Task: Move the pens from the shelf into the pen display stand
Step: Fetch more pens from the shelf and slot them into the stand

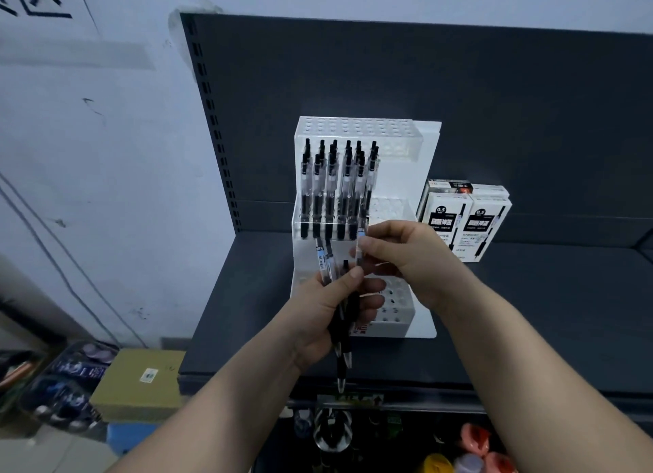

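Observation:
A white tiered pen display stand (420,175) stands on the dark shelf (530,313). Several clear pens with black grips (335,186) stand upright in the left holes of its middle tier. Its top tier and the right holes hold nothing. My left hand (332,310) grips a bunch of pens (341,335), tips pointing down toward me, in front of the stand's lowest tier. My right hand (406,257) pinches the upper end of one pen (359,250) of that bunch between thumb and fingers.
Two white pen boxes (466,221) stand on the shelf to the right of the stand, with another behind them. A cardboard box (141,380) and packaged goods lie on the floor at the left. Small coloured items hang below the shelf edge.

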Available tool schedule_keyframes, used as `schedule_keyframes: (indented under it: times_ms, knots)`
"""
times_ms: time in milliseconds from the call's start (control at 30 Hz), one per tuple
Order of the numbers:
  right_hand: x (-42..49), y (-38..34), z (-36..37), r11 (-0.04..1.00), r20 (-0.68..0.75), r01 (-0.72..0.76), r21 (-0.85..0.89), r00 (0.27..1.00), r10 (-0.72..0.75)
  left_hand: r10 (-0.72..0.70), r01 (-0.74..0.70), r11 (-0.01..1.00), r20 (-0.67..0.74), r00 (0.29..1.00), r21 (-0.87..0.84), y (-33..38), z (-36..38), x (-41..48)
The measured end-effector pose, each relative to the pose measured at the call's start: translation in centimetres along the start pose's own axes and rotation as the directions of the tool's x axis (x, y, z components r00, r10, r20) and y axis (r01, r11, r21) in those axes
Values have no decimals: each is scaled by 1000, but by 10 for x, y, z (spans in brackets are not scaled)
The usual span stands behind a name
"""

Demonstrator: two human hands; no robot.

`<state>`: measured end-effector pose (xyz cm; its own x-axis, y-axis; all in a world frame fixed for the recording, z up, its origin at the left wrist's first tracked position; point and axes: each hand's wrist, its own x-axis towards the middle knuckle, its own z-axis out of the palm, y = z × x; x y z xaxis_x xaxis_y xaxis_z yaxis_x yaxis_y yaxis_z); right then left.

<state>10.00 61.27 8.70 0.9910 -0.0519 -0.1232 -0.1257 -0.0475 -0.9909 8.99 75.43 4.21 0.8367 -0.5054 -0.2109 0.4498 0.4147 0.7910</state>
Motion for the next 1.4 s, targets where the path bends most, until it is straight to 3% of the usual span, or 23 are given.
schedule_keyframes:
  times_ms: [100, 167, 300, 467, 633, 867, 1033, 1100, 1133, 1233, 1300, 1400]
  knots:
    - [1, -6, -6, 997, -1, -14, 73, 1000, 14, -19, 19, 1000, -7, 1000, -1, 1, 1, 1]
    - [6, -18, -11, 994, -139, 108, 29, 985, -103, -24, 22, 999, -50, 998, -40, 4, 0, 4]
    - [16, -49, -16, 904, -380, 424, -51, 829, -410, -15, 5, 998, -147, 989, -63, 9, -5, 6]
    - [33, -52, -12, 862, -401, 465, -205, 763, -507, -41, 33, 998, -173, 984, -49, 9, -7, 6]
    - [46, -26, -5, 888, -364, 338, -313, 820, -441, -73, 59, 994, -154, 985, -89, 10, -8, 6]
    - [47, -8, 4, 836, -347, 363, -411, 786, -512, -32, 25, 990, -46, 998, -140, 10, -5, 0]
    - [32, -7, -2, 839, -347, 337, -427, 796, -496, 34, -43, 992, -81, 996, -116, 9, -3, 0]
    - [13, -1, -2, 798, -269, 376, -472, 800, -536, 51, -60, 993, -93, 994, -101, 9, -2, 0]
    - [3, 2, -1, 798, -202, 358, -485, 842, -500, 52, -60, 994, -93, 994, -91, 8, -2, 1]
    - [-10, 8, 2, 924, -39, 141, -354, 985, -166, 32, -35, 999, -84, 996, -36, 5, 3, 2]
    - [-10, 8, -2, 968, -15, 66, -241, 997, -71, 14, -14, 1000, -74, 997, -8, 3, 7, 3]
    - [-8, 0, -9, 974, -52, 92, -207, 993, -105, -15, 13, 1000, -66, 998, -29, 0, 11, 4]
